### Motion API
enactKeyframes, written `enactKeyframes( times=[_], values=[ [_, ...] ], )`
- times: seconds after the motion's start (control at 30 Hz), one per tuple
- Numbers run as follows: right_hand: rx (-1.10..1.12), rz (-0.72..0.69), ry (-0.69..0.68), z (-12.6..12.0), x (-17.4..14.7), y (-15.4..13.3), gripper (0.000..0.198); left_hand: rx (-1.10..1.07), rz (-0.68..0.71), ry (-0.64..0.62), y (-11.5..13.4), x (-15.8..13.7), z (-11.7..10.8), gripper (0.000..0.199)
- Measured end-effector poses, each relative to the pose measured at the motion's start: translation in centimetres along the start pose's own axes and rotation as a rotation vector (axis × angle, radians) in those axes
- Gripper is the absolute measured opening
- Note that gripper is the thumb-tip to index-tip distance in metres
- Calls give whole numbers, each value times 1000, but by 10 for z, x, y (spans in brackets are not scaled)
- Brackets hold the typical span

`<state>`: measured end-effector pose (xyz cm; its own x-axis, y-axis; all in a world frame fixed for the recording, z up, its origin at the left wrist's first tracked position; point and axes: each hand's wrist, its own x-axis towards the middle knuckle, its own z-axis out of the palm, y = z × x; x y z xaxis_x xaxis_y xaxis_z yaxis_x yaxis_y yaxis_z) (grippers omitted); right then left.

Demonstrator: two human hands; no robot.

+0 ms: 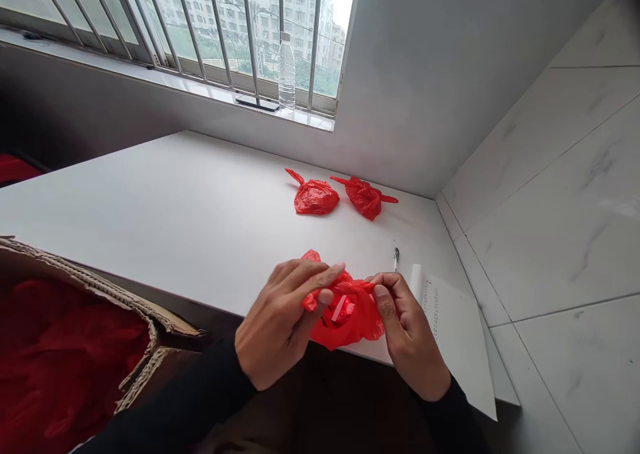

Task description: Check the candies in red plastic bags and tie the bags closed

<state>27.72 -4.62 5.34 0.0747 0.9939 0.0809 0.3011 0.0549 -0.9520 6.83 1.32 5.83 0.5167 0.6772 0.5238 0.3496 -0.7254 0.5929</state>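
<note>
The thin, glossy red plastic bag [363,326] sits between your two hands at the near edge of the long white flat-topped table [150,201], its lowest part right at the rim. Your bare right hand [407,331] pinches the film between thumb and fingers. Your bare left hand [280,311] grasps the opposite side, with a crumpled end poking out by the thumb; the back of that hand covers much of the fold, so how much film it has caught is hard to judge.

Mind the tension: film this thin could stretch or split if you pull hard with both hands, most likely along the twisted band between them. Too light a pinch on your right could let the slick plastic slip, and the mouth would sag open. With the bag so near the rim, such a slip might also tip the small pink-and-red item [343,309] inside toward your lap. A sweep of your right forearm could shift the printed white paper sheet [455,327] next to it.

The bag itself looks bright red, creased and partly see-through, bunched like a rope at the top and spreading wider below. Beyond it lie two bunched red plastic bundles with pointed ends [317,199], gathered tighter than yours.
</note>
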Motion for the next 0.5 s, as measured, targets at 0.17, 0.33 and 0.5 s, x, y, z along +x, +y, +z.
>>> enactKeyframes(
  times=[0.17,0.33,0.5],
  values=[
    [-289,64,221,-15,2,34,31,24,-385,138,-35,10,-14,31],
    [-268,178,247,-24,0,56,36,-298,-815,138,-52,11,-12,46],
    [-96,101,193,-17,-12,46,32,-689,-1030,7,-34,13,2,57]
  ],
)
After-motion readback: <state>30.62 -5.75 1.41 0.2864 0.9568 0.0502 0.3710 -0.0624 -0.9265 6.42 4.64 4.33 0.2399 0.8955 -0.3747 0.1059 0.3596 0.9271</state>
